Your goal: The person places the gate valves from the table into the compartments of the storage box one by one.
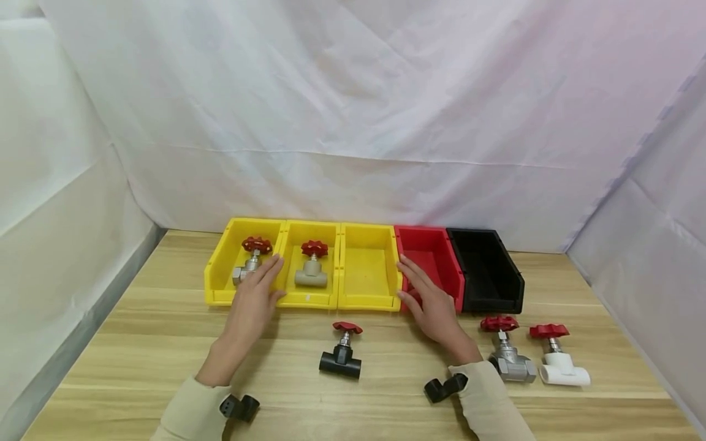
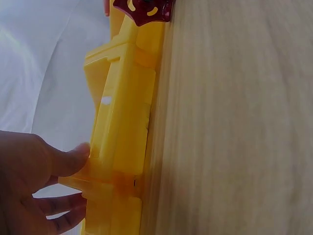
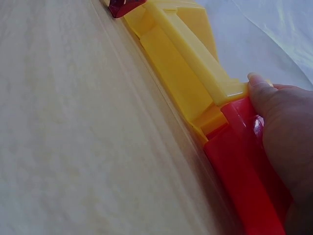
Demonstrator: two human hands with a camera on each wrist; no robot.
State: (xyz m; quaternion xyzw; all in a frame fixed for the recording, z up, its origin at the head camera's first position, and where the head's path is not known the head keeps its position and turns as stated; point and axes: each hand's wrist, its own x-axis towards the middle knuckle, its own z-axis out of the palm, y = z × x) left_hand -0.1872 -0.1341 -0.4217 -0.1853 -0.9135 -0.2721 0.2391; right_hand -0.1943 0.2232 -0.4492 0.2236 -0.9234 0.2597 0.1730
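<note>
My left hand (image 1: 255, 306) rests at the divider between the two leftmost yellow bins, fingers extended along it and thumb on the front rim. Under its fingers, partly hidden, a metal valve with a red handwheel (image 1: 257, 245) lies in the leftmost yellow bin (image 1: 217, 278). The second yellow bin (image 1: 295, 299) holds a beige valve (image 1: 311, 274). My right hand (image 1: 436, 309) reaches over the red bin (image 1: 453, 282), its extended fingers and thumb touching the right wall of the third yellow bin (image 1: 366, 301). Between the hands stands a black tee-shaped valve (image 1: 341, 362) with a red handwheel.
At the row's right end is a black bin (image 1: 488, 275). In front of it on the wooden table (image 1: 298, 410) stand a metal valve (image 1: 513, 364) and a white valve (image 1: 564, 370), both with red handwheels. White cloth (image 1: 353, 110) hangs behind and at both sides.
</note>
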